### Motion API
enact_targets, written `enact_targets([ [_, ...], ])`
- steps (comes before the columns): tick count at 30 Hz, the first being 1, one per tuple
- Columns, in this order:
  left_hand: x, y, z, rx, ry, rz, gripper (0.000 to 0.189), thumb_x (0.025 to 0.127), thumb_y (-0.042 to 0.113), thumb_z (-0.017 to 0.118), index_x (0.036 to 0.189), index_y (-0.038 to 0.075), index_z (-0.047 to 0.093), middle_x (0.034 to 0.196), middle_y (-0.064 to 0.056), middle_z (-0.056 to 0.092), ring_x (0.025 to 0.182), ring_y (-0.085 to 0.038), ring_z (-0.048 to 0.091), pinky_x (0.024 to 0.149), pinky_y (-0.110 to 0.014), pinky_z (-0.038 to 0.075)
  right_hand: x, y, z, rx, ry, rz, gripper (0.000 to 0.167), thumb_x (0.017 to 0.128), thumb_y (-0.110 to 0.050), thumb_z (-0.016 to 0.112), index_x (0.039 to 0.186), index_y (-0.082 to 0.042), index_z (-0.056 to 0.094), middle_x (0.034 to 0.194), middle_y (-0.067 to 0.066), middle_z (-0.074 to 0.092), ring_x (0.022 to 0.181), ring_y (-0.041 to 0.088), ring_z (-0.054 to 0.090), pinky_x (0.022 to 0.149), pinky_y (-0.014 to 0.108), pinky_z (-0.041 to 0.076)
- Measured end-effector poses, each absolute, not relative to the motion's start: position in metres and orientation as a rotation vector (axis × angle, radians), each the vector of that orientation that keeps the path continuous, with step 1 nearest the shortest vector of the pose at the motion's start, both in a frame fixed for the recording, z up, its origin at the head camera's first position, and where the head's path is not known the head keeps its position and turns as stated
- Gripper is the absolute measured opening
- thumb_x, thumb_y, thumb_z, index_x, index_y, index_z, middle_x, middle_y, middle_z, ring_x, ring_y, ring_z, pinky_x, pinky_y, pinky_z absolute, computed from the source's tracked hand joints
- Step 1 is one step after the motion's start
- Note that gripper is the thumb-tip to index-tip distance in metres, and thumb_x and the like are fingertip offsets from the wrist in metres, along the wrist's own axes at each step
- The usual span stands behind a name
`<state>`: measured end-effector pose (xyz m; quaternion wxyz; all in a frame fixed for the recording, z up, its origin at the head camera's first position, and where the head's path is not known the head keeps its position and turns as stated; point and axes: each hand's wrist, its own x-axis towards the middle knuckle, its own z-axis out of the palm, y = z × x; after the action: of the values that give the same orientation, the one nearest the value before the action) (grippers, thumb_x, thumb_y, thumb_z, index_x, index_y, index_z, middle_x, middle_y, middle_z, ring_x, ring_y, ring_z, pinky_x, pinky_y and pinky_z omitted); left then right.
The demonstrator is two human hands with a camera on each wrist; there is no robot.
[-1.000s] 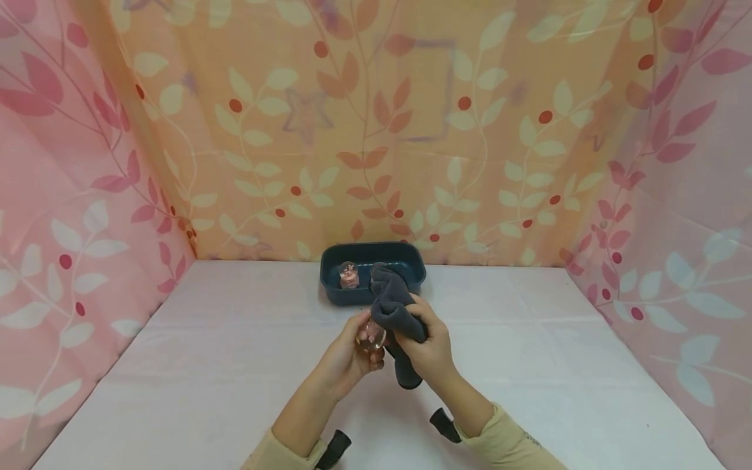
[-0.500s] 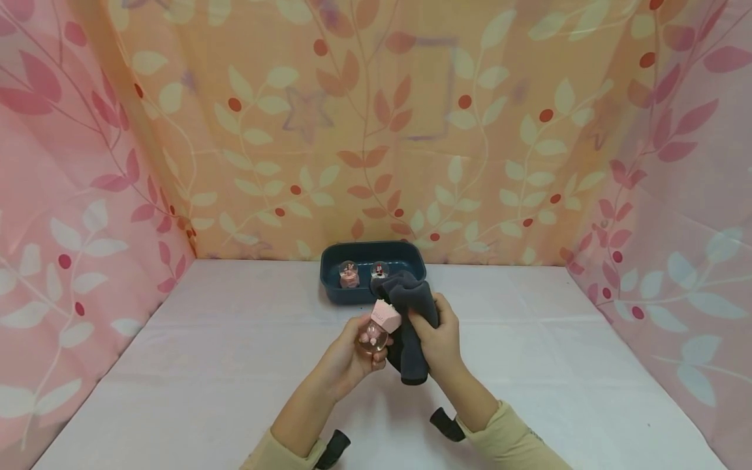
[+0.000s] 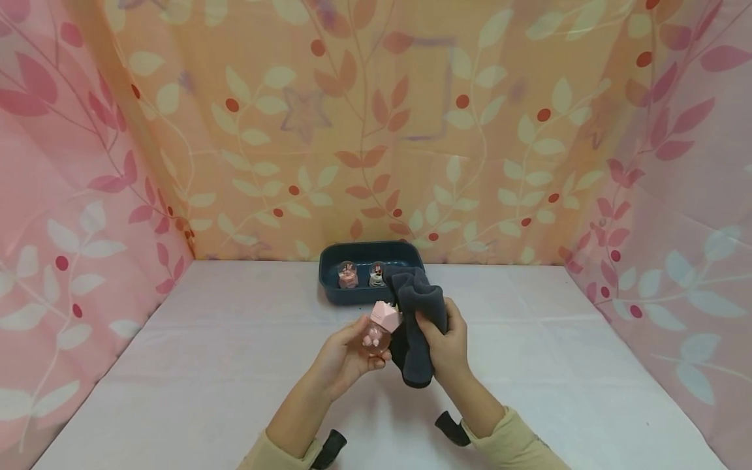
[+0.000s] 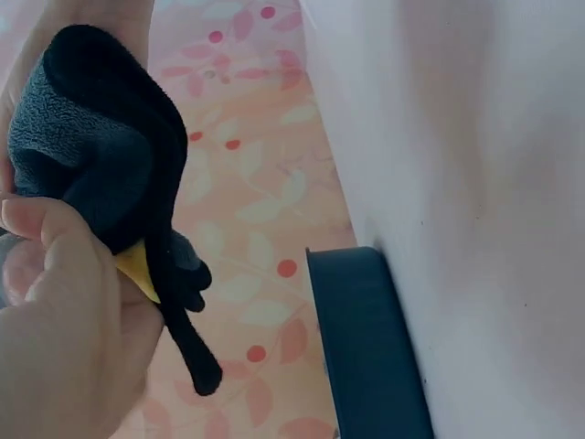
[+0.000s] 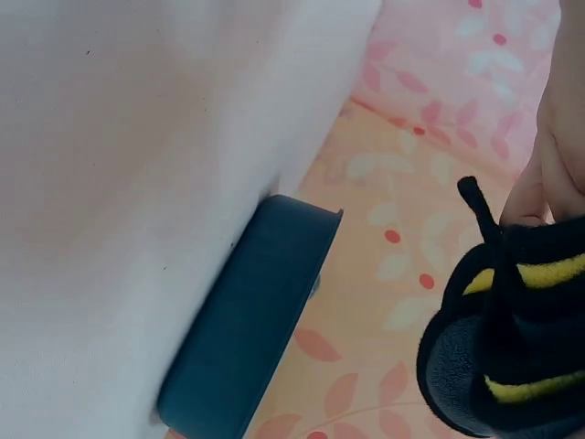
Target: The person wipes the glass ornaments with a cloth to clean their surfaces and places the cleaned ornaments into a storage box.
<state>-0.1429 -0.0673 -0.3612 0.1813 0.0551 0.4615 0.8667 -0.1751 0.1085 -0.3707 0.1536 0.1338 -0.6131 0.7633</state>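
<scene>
My left hand grips a small snow globe, held with its pink faceted base upward and its clear ball, with a pink figure inside, downward. Just to the right, my right hand holds a bunched dark grey cloth that hangs down beside the globe. In the left wrist view the cloth shows black edging and a bit of yellow, and the globe is mostly out of frame. Yellow strips also show between folds of the cloth in the right wrist view.
Behind the hands a dark blue tray stands on the white tabletop. Inside it are a pink-based snow globe and another with a whitish base, partly behind the cloth. Patterned curtains enclose the back and sides.
The cloth has moved right, off the held snow globe, uncovering its pink base. The whitish-based globe in the tray has come into view. My left hand stays nearly in place.
</scene>
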Motion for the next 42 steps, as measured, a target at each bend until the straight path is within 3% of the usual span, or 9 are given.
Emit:
enact_targets([
  [3,-0.143,-0.067,-0.362,0.162,1.324,2.442,0.035,0.107,0.029,0.025,0.131,0.004,0.034,0.102,-0.009,0.051,0.076,-0.017,0.061,0.070,-0.026,0.049,-0.173,0.108,-0.373,0.502,-1.736,2.119,0.034,0.085,0.007,0.064,0.097,-0.025,0.065,0.093,-0.005,0.062,0.087,0.013,0.057,0.073,0.025,0.049],
  [6,-0.143,-0.067,-0.362,0.151,1.339,2.445,0.041,0.108,0.031,0.020,0.134,0.001,0.029,0.108,-0.012,0.047,0.081,-0.017,0.060,0.072,-0.026,0.049,-0.173,0.107,-0.376,0.658,-1.727,2.039,0.035,0.083,0.012,0.063,0.099,-0.020,0.065,0.099,-0.007,0.063,0.092,0.012,0.058,0.076,0.025,0.049],
  [10,-0.142,-0.066,-0.361,0.162,1.313,2.453,0.046,0.107,0.039,0.020,0.128,0.003,0.039,0.105,-0.009,0.048,0.083,-0.018,0.054,0.073,-0.026,0.046,-0.174,0.105,-0.379,0.830,-1.789,1.933,0.029,0.081,0.015,0.064,0.101,-0.006,0.063,0.123,-0.002,0.060,0.113,0.017,0.055,0.090,0.032,0.046],
  [15,-0.142,-0.068,-0.363,0.305,1.256,2.446,0.025,0.107,0.029,0.034,0.106,0.014,0.054,0.085,0.001,0.049,0.078,-0.016,0.049,0.069,-0.025,0.042,-0.177,0.103,-0.381,0.887,-1.896,1.912,0.025,0.082,0.011,0.066,0.100,-0.005,0.062,0.141,0.014,0.047,0.132,0.036,0.040,0.099,0.058,0.035],
  [19,-0.143,-0.071,-0.364,0.376,1.299,2.408,0.012,0.104,0.020,0.044,0.106,0.015,0.055,0.084,0.003,0.054,0.077,-0.014,0.053,0.067,-0.025,0.044,-0.179,0.102,-0.380,0.903,-1.911,1.906,0.025,0.083,0.010,0.066,0.100,-0.007,0.062,0.139,0.018,0.047,0.130,0.040,0.039,0.097,0.064,0.032],
  [24,-0.145,-0.072,-0.365,0.383,1.349,2.357,0.016,0.104,0.027,0.044,0.103,0.014,0.054,0.088,0.003,0.056,0.078,-0.013,0.058,0.068,-0.027,0.046,-0.181,0.100,-0.378,0.866,-1.883,1.778,0.027,0.079,0.013,0.068,0.099,-0.004,0.062,0.127,0.013,0.056,0.119,0.026,0.051,0.095,0.048,0.042],
  [29,-0.146,-0.070,-0.364,0.338,1.321,2.348,0.027,0.106,0.025,0.035,0.090,0.016,0.054,0.087,0.003,0.055,0.078,-0.013,0.058,0.068,-0.026,0.044,-0.181,0.099,-0.377,0.780,-1.834,1.744,0.027,0.079,0.014,0.068,0.099,-0.003,0.061,0.119,-0.002,0.061,0.106,0.011,0.057,0.086,0.027,0.046],
  [35,-0.148,-0.069,-0.362,0.294,1.269,2.369,0.024,0.104,0.017,0.033,0.090,0.009,0.052,0.077,0.001,0.044,0.076,-0.015,0.053,0.066,-0.023,0.042,-0.181,0.099,-0.374,0.684,-1.823,1.796,0.022,0.082,0.011,0.067,0.099,0.000,0.060,0.112,-0.012,0.061,0.101,0.011,0.056,0.082,0.026,0.047],
  [42,-0.147,-0.068,-0.364,0.209,1.320,2.364,0.011,0.100,0.013,0.041,0.104,0.004,0.046,0.075,0.001,0.041,0.071,-0.012,0.050,0.063,-0.021,0.042,-0.184,0.097,-0.371,0.544,-1.831,1.909,0.020,0.084,0.007,0.068,0.102,0.001,0.061,0.097,-0.005,0.062,0.091,0.013,0.057,0.078,0.026,0.047],
])
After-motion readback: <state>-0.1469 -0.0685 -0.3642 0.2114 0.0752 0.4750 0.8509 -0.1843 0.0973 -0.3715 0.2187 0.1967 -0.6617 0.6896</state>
